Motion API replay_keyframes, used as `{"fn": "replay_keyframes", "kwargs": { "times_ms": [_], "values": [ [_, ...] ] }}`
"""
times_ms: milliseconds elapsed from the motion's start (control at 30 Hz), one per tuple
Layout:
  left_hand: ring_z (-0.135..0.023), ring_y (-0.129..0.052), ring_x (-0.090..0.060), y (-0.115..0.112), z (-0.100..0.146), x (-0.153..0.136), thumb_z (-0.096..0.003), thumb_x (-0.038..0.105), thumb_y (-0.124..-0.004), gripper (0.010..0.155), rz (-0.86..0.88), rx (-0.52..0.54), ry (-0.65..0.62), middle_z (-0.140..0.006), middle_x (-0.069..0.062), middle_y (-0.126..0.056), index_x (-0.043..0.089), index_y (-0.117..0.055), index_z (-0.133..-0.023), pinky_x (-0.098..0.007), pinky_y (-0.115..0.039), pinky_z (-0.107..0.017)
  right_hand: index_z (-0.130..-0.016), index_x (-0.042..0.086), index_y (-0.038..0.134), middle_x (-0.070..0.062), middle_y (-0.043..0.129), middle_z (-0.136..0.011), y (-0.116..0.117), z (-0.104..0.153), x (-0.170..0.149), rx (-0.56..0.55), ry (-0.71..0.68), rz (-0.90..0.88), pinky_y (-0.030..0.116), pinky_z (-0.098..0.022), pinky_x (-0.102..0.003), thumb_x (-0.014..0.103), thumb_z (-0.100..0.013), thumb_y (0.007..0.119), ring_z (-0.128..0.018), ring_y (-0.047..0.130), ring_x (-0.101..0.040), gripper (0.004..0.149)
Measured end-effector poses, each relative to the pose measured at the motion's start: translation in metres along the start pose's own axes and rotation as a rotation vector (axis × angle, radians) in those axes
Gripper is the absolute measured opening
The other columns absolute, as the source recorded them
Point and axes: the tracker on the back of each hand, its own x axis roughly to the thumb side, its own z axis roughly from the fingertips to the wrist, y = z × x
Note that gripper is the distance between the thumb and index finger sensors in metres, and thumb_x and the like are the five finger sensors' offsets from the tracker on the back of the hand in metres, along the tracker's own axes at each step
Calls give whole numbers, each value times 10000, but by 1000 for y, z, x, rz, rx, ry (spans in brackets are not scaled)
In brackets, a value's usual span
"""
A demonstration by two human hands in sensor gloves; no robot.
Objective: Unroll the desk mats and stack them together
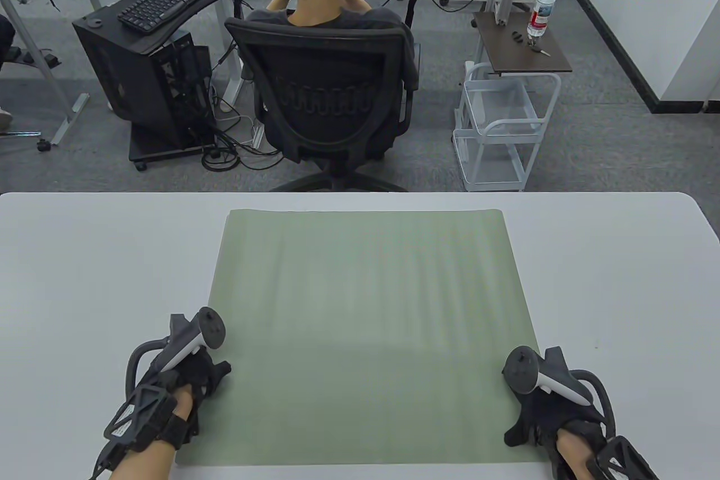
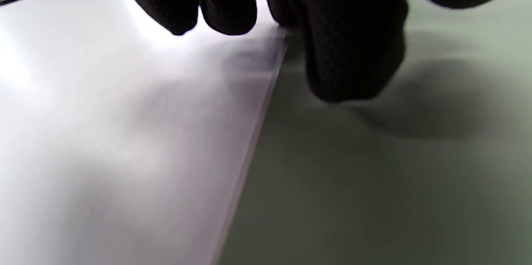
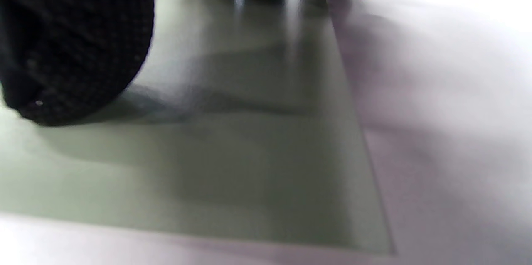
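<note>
A green desk mat (image 1: 365, 328) lies unrolled and flat on the white table (image 1: 84, 277), with faint ripples across its far half. My left hand (image 1: 194, 376) rests on the mat's left edge near the front; in the left wrist view its fingertips (image 2: 353, 61) touch the mat (image 2: 374, 182) beside that edge. My right hand (image 1: 534, 412) rests on the mat's front right corner; in the right wrist view its fingers (image 3: 79, 49) lie on the mat (image 3: 232, 165). Neither hand grips anything. Only one mat shows.
The table's far edge (image 1: 360, 194) lies just beyond the mat. Past it a person sits in a black office chair (image 1: 332, 97). A white wire cart (image 1: 503, 125) stands to the right, a computer stand (image 1: 152, 69) to the left.
</note>
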Motion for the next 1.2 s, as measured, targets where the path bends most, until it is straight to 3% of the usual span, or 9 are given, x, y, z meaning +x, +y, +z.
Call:
{"fn": "replay_keyframes", "kwargs": {
  "times_ms": [167,300,433,633,767,933,1133,1200],
  "values": [
    [-958,-670,-299,9,-24,9,-322,586,-691,469,-12,-13,87,-1018,87,-651,236,-993,-402,-483,-660,-657,-1061,224,339,-118,236,-1154,-1,0,2,-3,5,15,466,-717,-630,506,-251,973,-1000,378,-574,1067],
    [-982,-629,-304,8,-24,14,-329,604,-663,469,-18,21,90,-1042,53,-638,263,-970,-430,-506,-602,-687,-1062,231,337,-111,234,-1155,-1,0,0,-5,2,8,462,-719,-628,513,-249,972,-1001,373,-568,1070],
    [-1046,-425,-371,9,-8,9,-338,613,-659,482,179,18,41,-1104,-18,-546,267,-921,-550,-695,-348,-693,-1062,237,321,-105,217,-1153,-2,-1,-1,24,-7,17,446,-721,-632,513,-248,983,-1001,357,-563,1084],
    [-1043,-409,-452,35,41,23,-335,632,-690,540,350,234,-106,-1141,-78,-416,270,-839,-706,-735,-404,-684,-1061,276,304,-64,253,-1163,-24,-2,4,83,-3,0,427,-720,-631,570,-293,917,-1031,349,-502,1026],
    [-1047,-398,-461,45,78,58,-336,637,-699,585,379,333,-231,-1153,-88,-380,281,-783,-792,-711,-432,-700,-1063,285,225,-104,143,-1158,-46,8,35,-35,-75,-60,376,-725,-643,613,-320,862,-1030,270,-522,1032],
    [-1049,-386,-477,34,107,105,-345,648,-699,694,352,374,-338,-1165,-107,-330,343,-610,-962,-706,-445,-703,-1045,293,101,-122,21,-1137,-53,20,81,-153,-157,-133,305,-722,-662,676,-351,757,-1014,154,-545,1029],
    [-1051,-361,-491,14,114,127,-343,662,-698,812,302,416,-356,-1166,-129,-240,356,-381,-1025,-713,-435,-704,-998,302,-35,-123,-139,-1075,-44,29,96,-420,-163,-240,174,-680,-715,710,-370,658,-965,-28,-546,1020],
    [-1052,-345,-496,9,116,127,-342,669,-695,835,262,417,-352,-1165,-130,-213,364,-329,-1028,-715,-429,-704,-968,317,-83,-110,-191,-1046,-39,31,95,-435,-158,-202,132,-666,-716,716,-370,630,-946,-84,-530,1012]
  ]
}}
